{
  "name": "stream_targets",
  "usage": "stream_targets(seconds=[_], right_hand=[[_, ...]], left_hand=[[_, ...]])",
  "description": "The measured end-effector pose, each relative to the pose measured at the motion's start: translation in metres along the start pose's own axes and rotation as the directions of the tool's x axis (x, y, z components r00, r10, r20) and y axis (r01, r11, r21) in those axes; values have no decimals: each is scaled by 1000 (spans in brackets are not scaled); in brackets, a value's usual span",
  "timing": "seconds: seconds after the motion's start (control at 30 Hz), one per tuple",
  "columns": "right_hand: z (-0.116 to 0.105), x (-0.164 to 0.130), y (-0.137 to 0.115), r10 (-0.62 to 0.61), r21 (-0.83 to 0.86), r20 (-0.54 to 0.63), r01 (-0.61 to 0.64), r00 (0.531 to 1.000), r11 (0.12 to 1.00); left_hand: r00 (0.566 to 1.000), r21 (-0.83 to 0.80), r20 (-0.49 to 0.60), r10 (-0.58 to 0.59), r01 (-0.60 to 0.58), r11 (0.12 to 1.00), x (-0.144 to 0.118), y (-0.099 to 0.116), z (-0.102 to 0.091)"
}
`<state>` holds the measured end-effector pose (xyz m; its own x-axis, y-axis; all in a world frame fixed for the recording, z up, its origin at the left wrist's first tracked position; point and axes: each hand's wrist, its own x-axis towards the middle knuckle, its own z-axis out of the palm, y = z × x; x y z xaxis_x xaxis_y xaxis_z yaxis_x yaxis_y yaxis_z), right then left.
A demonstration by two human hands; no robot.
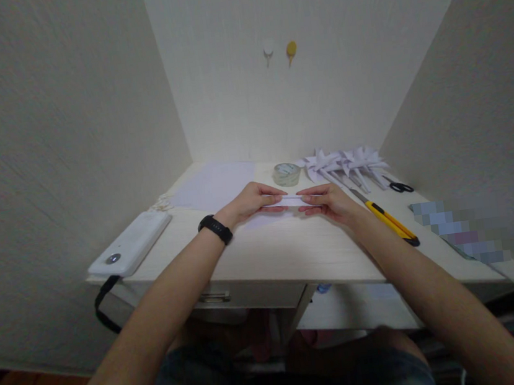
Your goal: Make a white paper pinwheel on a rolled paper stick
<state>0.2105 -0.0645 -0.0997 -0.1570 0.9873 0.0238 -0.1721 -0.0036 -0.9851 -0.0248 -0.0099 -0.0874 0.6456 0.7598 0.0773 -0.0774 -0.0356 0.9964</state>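
We hold a narrow white paper strip (292,201) in front of us, above the near-middle part of the counter (264,254), stretched sideways between our two hands. Our left hand (260,199) has its grip closed on one end, thumb and fingers pinching the paper; our right hand (328,201) pinches the other end in the same way — both grips are grasping it, and only the short middle stretch shows between the fingertips. Whether the strip is folded or rolled, we cannot tell. A black wristband (215,229) circles our left wrist.

Just beyond our hands stands a roll of clear tape (286,175), and to its right several white paper pinwheels (349,161) lie in a cluster, near the back wall. Black-handled scissors (401,187) rest just beside them. A yellow cutter (392,223) lies slantwise beside our right forearm, its black end towards us. Pale paper (216,182) is spread over the back left of the counter, and nearer to us, at the left edge, we have a white boxy device (127,246) with a black strap (104,302) hanging down from it. On the wall ahead we see two hooks — a white hook (268,48) and a yellow hook (291,48), side by side
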Motion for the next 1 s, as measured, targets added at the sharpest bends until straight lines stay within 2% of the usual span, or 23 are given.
stream_targets(seconds=[0.17, 0.5, 0.73, 0.9, 1.0], right_hand=[[1, -1, 0, 0, 20, -15, 0, 1000, 1000], [12, 0, 4, -12, -22, -29, 11, 999, 1000], [9, 0, 3, -27, -69, -16, 26, 999, 997], [8, 1, 3, -69, -140, -88, 56, 994, 989], [7, 2, 3, -97, -183, -89, 79, 991, 980]], left_hand=[[999, 15, -26, -29, 30, 999, 1, 0, 1], [999, 201, -32, 26, -20, 979, -1, 1, 0], [998, 156, -41, 52, -45, 987, -4, 3, 8], [998, 130, -51, 32, -25, 991, -3, 2, 7], [999, 115, -31, 25, -22, 993, -3, 1, 6]])
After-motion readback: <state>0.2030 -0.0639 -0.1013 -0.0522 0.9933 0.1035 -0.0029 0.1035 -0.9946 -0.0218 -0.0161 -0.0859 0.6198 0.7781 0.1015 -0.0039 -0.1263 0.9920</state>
